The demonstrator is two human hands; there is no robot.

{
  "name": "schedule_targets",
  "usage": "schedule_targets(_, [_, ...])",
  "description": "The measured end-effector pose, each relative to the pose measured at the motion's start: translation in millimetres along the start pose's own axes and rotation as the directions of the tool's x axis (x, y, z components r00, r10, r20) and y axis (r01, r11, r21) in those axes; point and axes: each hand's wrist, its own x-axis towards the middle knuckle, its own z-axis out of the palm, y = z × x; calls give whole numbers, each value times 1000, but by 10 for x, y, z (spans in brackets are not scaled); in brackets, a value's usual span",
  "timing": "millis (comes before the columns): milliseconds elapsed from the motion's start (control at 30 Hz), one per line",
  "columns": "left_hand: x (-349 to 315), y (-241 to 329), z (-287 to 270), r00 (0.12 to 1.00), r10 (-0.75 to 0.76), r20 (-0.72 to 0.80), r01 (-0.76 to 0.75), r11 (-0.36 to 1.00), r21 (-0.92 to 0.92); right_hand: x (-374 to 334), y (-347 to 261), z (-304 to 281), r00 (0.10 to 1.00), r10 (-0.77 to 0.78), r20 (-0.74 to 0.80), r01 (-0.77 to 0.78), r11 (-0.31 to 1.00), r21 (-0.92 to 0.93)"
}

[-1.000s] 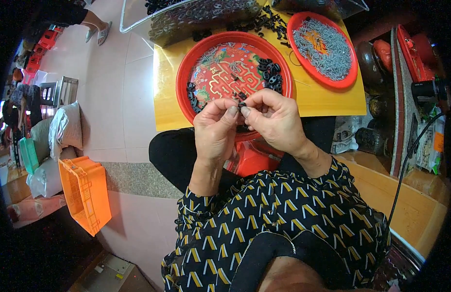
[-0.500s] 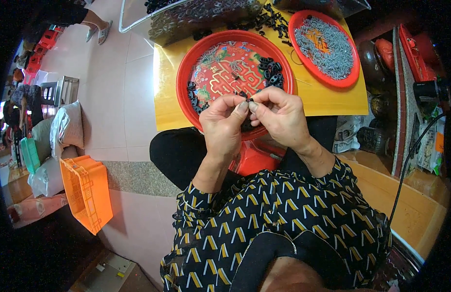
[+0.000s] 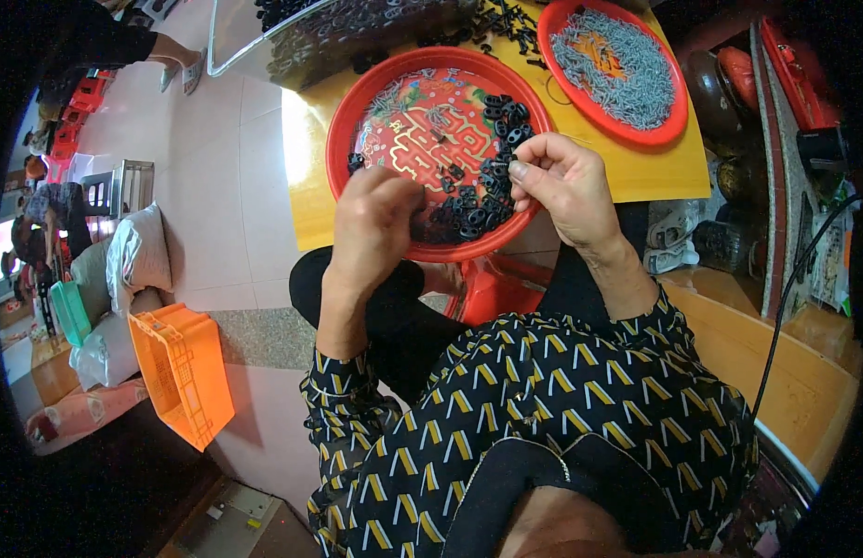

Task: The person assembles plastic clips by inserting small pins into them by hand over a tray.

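A round red tray (image 3: 343,102) with a gold pattern lies in front of me, holding small black plastic parts (image 3: 468,200) along its right and near sides. A few silver screws (image 3: 389,98) lie at its far left. Over the tray's near left rim is my left hand (image 3: 375,219), knuckles up and fingers curled down; the fingertips are hidden. At the right rim, beside the heap of black parts, my right hand (image 3: 566,191) is closed in a pinch of thumb and forefinger. What it pinches is too small to make out.
A smaller red tray (image 3: 546,51) full of silver screws stands at the far right of the yellow board (image 3: 310,205). Behind sits a clear bin (image 3: 366,42) of black parts, with loose black pieces (image 3: 510,28) beside it. An orange crate (image 3: 185,377) is on the floor left; a person's legs (image 3: 171,51) show beyond.
My hands were together over the tray's near side, fingertips meeting on a small dark part. They have separated: the left moved left and down, the right to the tray's right rim.
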Motion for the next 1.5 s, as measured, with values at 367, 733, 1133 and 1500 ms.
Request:
schedule_targets(367, [126,177,151,964,154,218,-190,969,158,-41,-1,-98,1000,-4,-20,5,1000,28])
schedule_targets(733, [124,235,243,936,198,291,-224,973,57,-44,40,-109,1000,10,-27,-10,1000,22])
schedule_targets(1133, [180,257,396,948,215,233,-230,973,37,-54,61,-59,999,28,-32,-29,999,-17])
schedule_targets(1500, [10,325,341,917,-377,130,338,561,-755,-47,57,19,988,105,116,-134,953,272])
